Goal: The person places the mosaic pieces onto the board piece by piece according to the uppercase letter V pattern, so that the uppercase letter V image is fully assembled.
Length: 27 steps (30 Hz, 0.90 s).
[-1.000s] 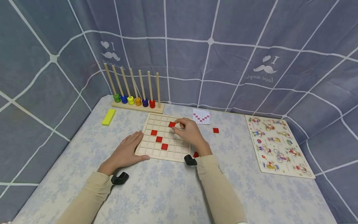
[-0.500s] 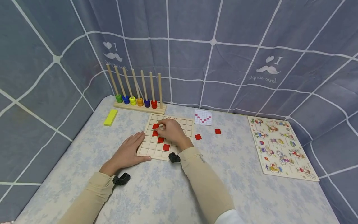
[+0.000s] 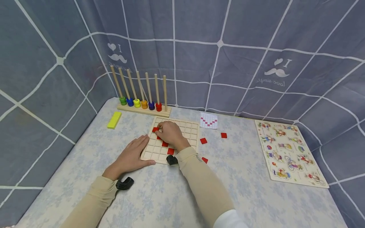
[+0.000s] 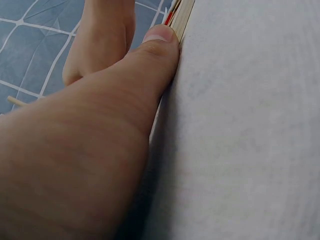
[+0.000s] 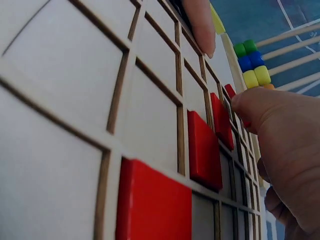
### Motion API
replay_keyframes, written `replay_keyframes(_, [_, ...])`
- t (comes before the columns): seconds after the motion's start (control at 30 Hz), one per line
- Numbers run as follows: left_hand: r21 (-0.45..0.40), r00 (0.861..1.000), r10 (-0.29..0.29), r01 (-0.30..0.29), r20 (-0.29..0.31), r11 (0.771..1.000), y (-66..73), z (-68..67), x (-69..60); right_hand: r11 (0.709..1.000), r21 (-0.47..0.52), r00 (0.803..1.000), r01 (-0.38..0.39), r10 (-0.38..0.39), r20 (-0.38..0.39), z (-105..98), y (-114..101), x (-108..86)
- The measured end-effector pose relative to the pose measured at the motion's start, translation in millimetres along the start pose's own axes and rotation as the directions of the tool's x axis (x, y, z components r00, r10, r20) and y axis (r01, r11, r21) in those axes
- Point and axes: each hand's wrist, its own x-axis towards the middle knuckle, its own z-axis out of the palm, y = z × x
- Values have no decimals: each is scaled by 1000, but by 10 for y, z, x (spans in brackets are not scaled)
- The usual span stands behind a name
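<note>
A square wooden grid board (image 3: 152, 152) lies on the table, with a diagonal of red tiles (image 3: 170, 151) set in its cells. Over its upper left part, my right hand (image 3: 172, 133) pinches another red square tile (image 3: 155, 129) between thumb and finger, at a cell near the left edge. In the right wrist view the thumb (image 5: 250, 105) partly covers this tile (image 5: 229, 90). My left hand (image 3: 129, 156) rests against the board's left side and front corner, fingers straight and thumb spread along the front edge. In the left wrist view that thumb (image 4: 155, 50) touches the board's edge.
Loose red tiles (image 3: 203, 141) lie right of the board, below a small pattern card (image 3: 208, 121). Behind stands a peg rack (image 3: 142, 110) with coloured rings. A yellow block (image 3: 114, 120) lies at left, and a picture puzzle board (image 3: 291, 155) at far right.
My right hand has carried the red tile leftward across the board, from its upper middle to a cell near the left edge. The left hand has stayed on the board's side.
</note>
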Motion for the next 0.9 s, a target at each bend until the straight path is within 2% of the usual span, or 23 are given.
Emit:
replay_keyframes(0.3, [-10, 1000, 6, -6, -11, 1000, 17, 11, -25, 996, -80, 999, -31, 32, 11, 19, -92, 19])
replay_keyframes(0.63, [-8, 999, 21, -21, -26, 1000, 2, -27, -8, 995, 10, 995, -103, 103, 6, -12, -150, 49])
replay_keyframes(0.9, [-8, 1000, 26, -26, -17, 1000, -6, -3, -17, 989, 73, 990, -128, 123, 65, -16, -154, 21])
